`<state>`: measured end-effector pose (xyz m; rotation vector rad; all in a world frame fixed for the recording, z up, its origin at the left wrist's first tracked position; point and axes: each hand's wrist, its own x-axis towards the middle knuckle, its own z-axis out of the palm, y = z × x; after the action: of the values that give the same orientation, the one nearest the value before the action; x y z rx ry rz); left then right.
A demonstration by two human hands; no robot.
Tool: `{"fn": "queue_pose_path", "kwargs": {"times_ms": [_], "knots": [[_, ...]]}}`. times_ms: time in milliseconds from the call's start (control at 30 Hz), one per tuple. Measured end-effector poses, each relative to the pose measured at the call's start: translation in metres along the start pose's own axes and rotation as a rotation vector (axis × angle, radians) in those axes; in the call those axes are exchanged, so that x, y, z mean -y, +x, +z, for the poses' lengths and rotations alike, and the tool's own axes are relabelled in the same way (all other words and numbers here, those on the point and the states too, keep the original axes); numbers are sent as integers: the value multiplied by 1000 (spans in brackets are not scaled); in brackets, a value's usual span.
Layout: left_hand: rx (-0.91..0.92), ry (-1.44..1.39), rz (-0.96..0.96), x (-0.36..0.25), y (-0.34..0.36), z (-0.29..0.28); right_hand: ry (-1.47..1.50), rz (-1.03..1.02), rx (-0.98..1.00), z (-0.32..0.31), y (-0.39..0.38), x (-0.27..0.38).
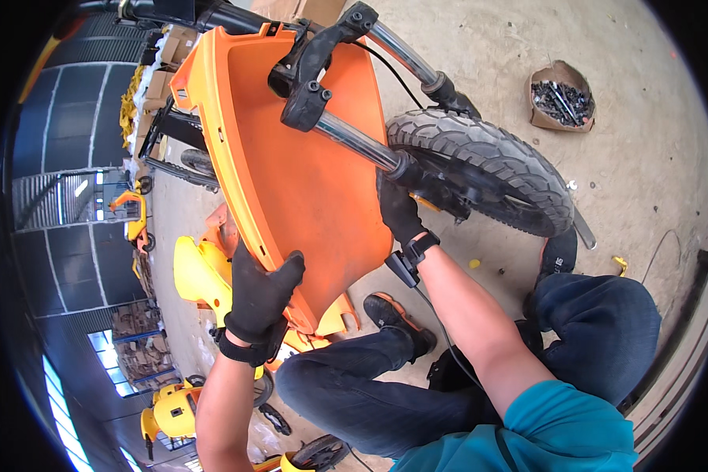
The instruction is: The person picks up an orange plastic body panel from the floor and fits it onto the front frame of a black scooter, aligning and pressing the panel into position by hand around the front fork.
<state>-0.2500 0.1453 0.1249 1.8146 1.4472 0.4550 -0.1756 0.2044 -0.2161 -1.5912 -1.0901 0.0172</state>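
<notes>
A large curved orange plastic panel (311, 169), like a scooter's body shield, stands tilted around a black and silver front fork (362, 144). My left hand (259, 287), in a black glove, grips the panel's lower left edge, with the thumb over the inner face and the fingers mostly behind. My right hand (400, 211), also gloved in black, is at the panel's right edge, just below the lower fork leg. Its fingers are mostly hidden there, so their grip does not show. To the right of the fork is a front wheel (488, 169) with a knobbly tyre.
An open cardboard box (560, 96) of small metal parts sits on the concrete floor (621, 169). Yellow body panels (200, 271) lie at left, with yellow scooters (173, 411) beyond. A thin cable (440, 322) runs from a device at my right wrist. My knees flank the work.
</notes>
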Motion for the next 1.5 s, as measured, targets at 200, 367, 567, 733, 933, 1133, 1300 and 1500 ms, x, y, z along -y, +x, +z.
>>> {"fn": "queue_pose_path", "kwargs": {"times_ms": [200, 367, 567, 733, 933, 1133, 1300, 1500], "knots": [[-8, -31, 40, 0, 0, 7, 231, 191, 177, -73, 28, 31], [-18, -67, 78, 5, 2, 3, 65, -583, 390, -262, 131, 109], [-61, -52, 175, 12, 2, -4, 572, 130, 617, -271, 396, 39], [19, -48, 171, 12, 11, -1, 326, 44, 985, -203, 409, -15], [-57, 77, 194, 4, 8, -4, 562, -153, 1346, -124, 385, -51], [-48, 72, 87, 11, 6, -5, 742, -234, 1356, -104, 377, -39], [-69, 227, 39, 1, 5, -5, 747, -440, 1038, -98, 365, -49], [-113, 178, -78, 5, -2, 2, 520, -597, 936, -80, 371, -61]]}}
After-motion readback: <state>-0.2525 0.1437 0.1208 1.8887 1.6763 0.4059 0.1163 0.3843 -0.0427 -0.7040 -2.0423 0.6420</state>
